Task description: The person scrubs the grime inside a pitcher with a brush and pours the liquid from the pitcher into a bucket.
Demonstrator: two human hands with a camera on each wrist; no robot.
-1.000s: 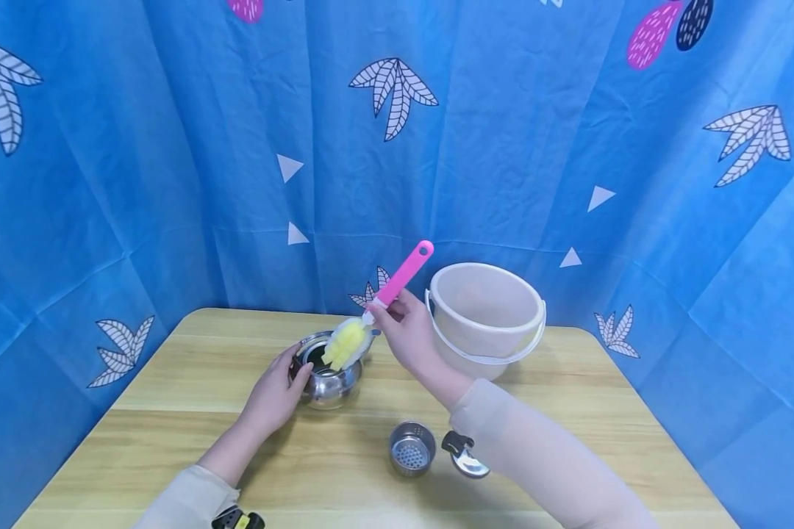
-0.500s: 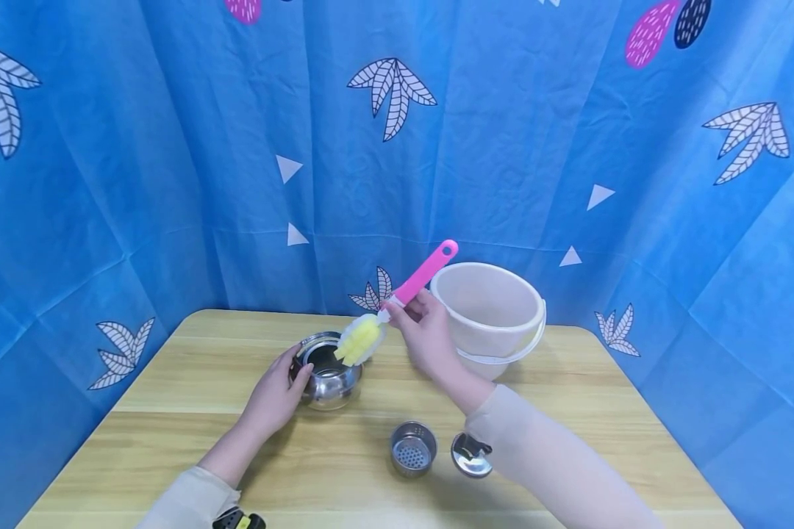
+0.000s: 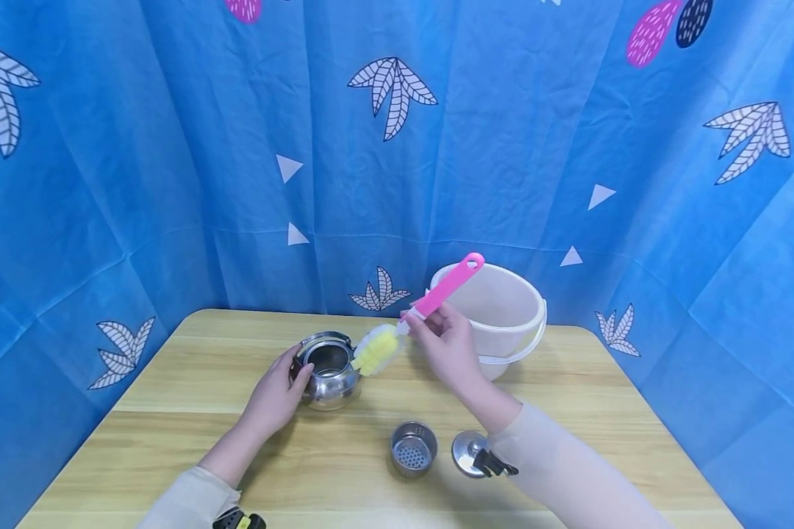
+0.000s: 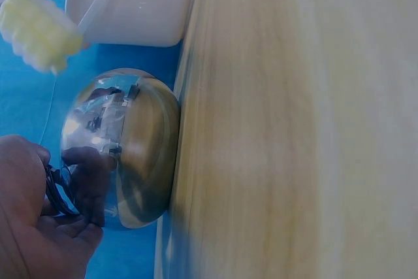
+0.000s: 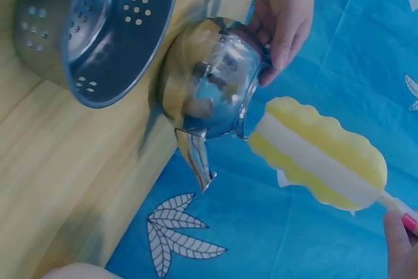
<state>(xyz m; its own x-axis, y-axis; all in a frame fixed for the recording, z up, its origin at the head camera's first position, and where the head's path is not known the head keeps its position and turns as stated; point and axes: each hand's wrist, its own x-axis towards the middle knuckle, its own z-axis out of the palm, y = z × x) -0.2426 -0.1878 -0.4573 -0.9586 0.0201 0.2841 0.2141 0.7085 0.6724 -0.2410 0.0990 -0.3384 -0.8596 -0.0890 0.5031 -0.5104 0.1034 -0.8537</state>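
My right hand pinches a sponge bottle brush near the neck of its pink handle. The brush's yellow-and-white head points down and left, above the table and just right of the teapot's mouth. A shiny steel teapot stands upright and lidless on the left of the table, its spout visible in the right wrist view. My left hand grips the teapot at its left side, thumb by the rim. In the left wrist view, fingers curl at the dark handle.
A perforated steel strainer basket sits on the wooden table towards the front. Right of it lies a round steel lid, partly covered by the right wrist's black strap. A white bucket stands behind my right hand. Blue curtains surround the table.
My right hand has drawn the brush to the right, from over the teapot's mouth to beside it. The left hand and the teapot have stayed in place.
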